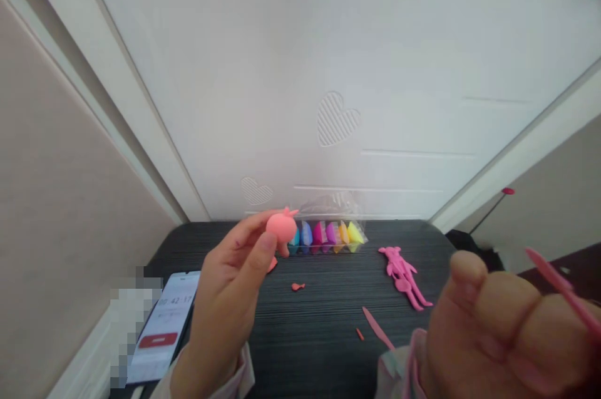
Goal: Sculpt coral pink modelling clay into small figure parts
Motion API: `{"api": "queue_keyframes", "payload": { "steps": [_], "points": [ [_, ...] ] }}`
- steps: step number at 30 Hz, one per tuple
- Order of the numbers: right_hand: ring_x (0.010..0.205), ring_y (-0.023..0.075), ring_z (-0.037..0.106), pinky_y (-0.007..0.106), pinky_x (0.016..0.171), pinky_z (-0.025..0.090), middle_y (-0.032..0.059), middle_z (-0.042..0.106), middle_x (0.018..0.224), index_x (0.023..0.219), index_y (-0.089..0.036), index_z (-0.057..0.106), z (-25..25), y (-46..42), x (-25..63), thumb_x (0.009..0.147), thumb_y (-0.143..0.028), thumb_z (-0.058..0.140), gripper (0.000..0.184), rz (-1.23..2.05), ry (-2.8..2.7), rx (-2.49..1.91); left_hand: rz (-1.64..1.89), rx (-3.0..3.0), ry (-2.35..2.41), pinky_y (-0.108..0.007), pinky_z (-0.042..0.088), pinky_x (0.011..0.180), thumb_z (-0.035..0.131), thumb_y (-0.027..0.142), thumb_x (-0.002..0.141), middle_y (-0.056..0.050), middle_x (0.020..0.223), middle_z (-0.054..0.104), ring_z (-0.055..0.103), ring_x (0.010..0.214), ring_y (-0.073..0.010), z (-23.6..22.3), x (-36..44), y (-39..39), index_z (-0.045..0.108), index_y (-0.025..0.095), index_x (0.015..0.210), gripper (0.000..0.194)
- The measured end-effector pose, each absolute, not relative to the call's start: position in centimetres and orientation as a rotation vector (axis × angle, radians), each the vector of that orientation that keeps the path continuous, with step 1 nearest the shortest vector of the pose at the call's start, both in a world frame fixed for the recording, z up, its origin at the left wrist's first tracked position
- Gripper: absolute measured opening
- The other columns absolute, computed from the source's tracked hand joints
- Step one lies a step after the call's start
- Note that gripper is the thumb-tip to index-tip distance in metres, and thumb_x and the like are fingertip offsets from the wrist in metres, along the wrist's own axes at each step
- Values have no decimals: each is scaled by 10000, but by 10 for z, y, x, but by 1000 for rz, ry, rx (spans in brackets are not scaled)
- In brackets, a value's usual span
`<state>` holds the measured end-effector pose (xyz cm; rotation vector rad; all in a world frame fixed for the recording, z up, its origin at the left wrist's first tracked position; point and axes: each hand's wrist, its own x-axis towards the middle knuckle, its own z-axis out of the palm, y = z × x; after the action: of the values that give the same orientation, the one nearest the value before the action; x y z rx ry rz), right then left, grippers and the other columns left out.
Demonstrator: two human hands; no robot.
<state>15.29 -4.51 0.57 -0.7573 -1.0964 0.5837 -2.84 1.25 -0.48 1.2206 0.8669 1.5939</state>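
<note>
My left hand (235, 286) is raised over the dark table (323, 336) and pinches a small pink clay ball (282, 228) between thumb and fingertips; the ball has little pointed bits on top. My right hand (502, 330) is very close to the camera at the lower right, fingers curled into a fist around a thin pink modelling tool (563, 291) that sticks up to the right. A small pink clay scrap (297, 287) lies on the table between the hands.
A clear bag of coloured clay pieces (328, 235) sits at the table's back edge. Several pink plastic tools (404, 275) lie to the right, another pink tool (377, 327) nearer me. A phone (164, 324) showing a timer lies at the left. White panelled wall behind.
</note>
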Motion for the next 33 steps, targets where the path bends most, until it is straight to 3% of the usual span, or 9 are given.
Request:
{"api": "queue_keyframes", "payload": {
  "steps": [3, 6, 10, 14, 17, 22, 27, 30, 33],
  "points": [
    [448, 113, 445, 369, 707, 408, -47, 521, 517, 821, -278, 611, 10, -56, 155, 874, -305, 385, 234, 431, -1086, -505, 1594, 1191, 826, -222, 467, 590, 558, 342, 796, -4, 744, 648, 566, 687, -120, -7, -32, 10, 661, 231, 942, 210],
    [577, 122, 501, 330, 732, 408, -26, 587, 620, 847, -234, 630, 14, -69, 153, 856, -338, 441, 216, 485, -1088, -544, 1598, 1168, 803, -215, 453, 558, 570, 353, 785, -15, 794, 653, 564, 684, -118, -10, -32, 10, 659, 211, 938, 226],
    [690, 157, 550, 331, 711, 405, -8, 605, 698, 893, -234, 606, -18, -86, 165, 841, -262, 469, 149, 455, -1114, -852, 1363, 1125, 796, -192, 434, 540, 615, 344, 749, -10, 783, 636, 538, 638, -89, -23, -23, 8, 647, 186, 927, 239],
    [700, 164, 578, 333, 702, 440, 5, 613, 726, 874, -213, 497, -79, -89, 189, 846, -273, 422, 100, 408, -1216, -1255, 1079, 1145, 821, -218, 470, 649, 602, 352, 741, -17, 841, 643, 572, 684, -89, -57, -16, -4, 602, 185, 970, 283],
    [712, 183, 596, 343, 701, 453, 24, 629, 718, 843, -214, 453, -114, -86, 207, 834, -312, 406, 109, 434, -1310, -1486, 1003, 1216, 889, -272, 484, 702, 583, 363, 746, -71, 885, 663, 609, 762, -140, -92, -19, -16, 583, 150, 952, 296],
    [693, 198, 592, 332, 669, 452, 41, 653, 749, 763, -212, 538, -137, -81, 226, 779, -315, 470, 125, 460, -1480, -1576, 920, 1440, 997, -322, 482, 765, 570, 377, 751, -103, 1018, 664, 605, 939, -207, -131, -26, -26, 571, 160, 968, 307],
    [740, 160, 584, 334, 710, 482, 41, 632, 845, 912, -171, 576, -147, -80, 232, 846, -315, 469, 191, 437, -1578, -1624, 883, 1726, 1043, -360, 376, 952, 529, 373, 783, -97, 1103, 637, 570, 1044, -205, -139, -25, -26, 581, 178, 963, 270],
    [896, 166, 580, 369, 771, 496, 64, 575, 1069, 1074, -160, 534, -152, -78, 234, 861, -317, 491, 269, 443, -1587, -1660, 868, 1881, 1111, -380, 333, 977, 540, 369, 776, -89, 1126, 620, 512, 1103, -218, -141, -25, -23, 608, 193, 942, 251],
    [948, 184, 569, 391, 794, 492, 72, 549, 1128, 1118, -163, 512, -156, -77, 237, 857, -312, 501, 301, 445, -1581, -1683, 840, 2003, 1196, -405, 306, 972, 559, 361, 763, -80, 1075, 632, 484, 1089, -233, -143, -26, -20, 639, 198, 890, 223]
  ]
}}
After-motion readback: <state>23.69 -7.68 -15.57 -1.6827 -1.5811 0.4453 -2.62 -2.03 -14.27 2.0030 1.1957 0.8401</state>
